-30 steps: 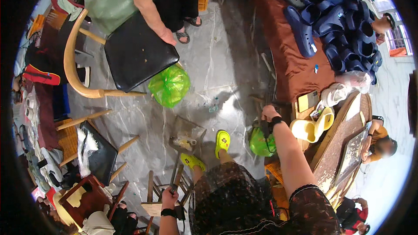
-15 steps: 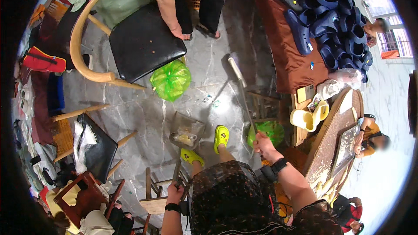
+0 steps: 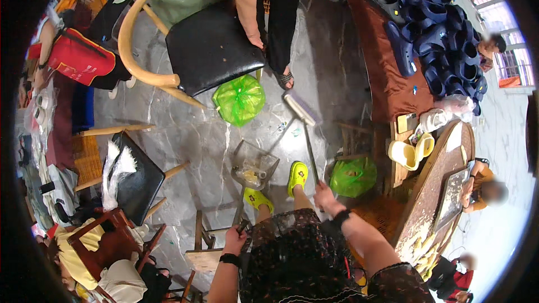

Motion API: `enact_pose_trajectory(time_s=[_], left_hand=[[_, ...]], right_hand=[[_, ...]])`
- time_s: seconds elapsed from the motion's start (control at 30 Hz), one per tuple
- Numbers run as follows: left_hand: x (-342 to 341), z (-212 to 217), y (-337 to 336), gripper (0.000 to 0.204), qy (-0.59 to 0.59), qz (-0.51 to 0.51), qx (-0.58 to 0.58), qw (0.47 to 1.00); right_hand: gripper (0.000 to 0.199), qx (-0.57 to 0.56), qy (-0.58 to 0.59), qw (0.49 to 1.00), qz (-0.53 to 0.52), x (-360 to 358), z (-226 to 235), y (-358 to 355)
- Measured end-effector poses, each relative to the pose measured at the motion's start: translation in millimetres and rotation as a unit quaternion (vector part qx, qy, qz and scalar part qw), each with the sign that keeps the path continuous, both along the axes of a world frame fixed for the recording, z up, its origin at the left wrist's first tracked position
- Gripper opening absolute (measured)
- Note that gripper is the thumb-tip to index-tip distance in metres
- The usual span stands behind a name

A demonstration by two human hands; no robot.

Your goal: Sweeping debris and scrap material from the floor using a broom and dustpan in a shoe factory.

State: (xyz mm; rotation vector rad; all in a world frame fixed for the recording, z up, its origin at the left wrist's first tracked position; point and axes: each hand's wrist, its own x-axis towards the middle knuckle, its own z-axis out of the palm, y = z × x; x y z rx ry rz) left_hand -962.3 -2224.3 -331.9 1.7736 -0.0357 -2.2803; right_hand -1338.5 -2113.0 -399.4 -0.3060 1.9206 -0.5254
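My right hand [image 3: 327,197] is closed round the handle of a long broom [image 3: 302,108]. The broom's pale head rests on or just over the grey floor, ahead of my feet. My left hand [image 3: 234,240] grips the upper end of a dustpan's dark handle. That dustpan [image 3: 238,177], greyish and see-through, sits on the floor ahead of my yellow-green clogs [image 3: 298,175], with some pale litter in it. Small scraps [image 3: 296,132] lie on the floor between the broom head and the dustpan.
A black-seated wooden chair [image 3: 213,50] stands ahead, a person's hand on its seat. Green plastic bags [image 3: 240,100] lie beside it and right of my feet. Dark blue clogs [image 3: 432,39] heap on a brown-covered table [image 3: 382,92]. A wooden stool [image 3: 205,259] is by my left hand.
The broom head has come nearer and turned, showing its broad side, as my right hand shifted left. The dustpan stays beside my feet. The whole view has shifted slightly.
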Motion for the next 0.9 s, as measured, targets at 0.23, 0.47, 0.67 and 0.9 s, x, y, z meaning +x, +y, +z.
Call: enact_pose_trajectory(time_s=[0.23, 0.47, 0.67, 0.9], left_hand=[[11, 32, 6, 0.010, -0.144, -0.407, -0.291, 0.854], [-5, 17, 57, 0.002, -0.072, 0.230, 0.072, 0.968], [-36, 38, 110, 0.016, -0.125, 0.242, 0.050, 0.961], [-52, 56, 146, 0.012, -0.066, 0.340, 0.084, 0.934]], right_hand=[[0.043, -0.043, 0.084, 0.995, 0.012, 1, 137, -56], [0.051, 0.144, 0.227, 0.909, 0.319, -112, 71, -152], [0.061, 0.141, 0.136, 0.901, 0.388, -62, 109, -64], [0.056, 0.035, 0.121, 0.855, 0.503, -101, 155, 14]])
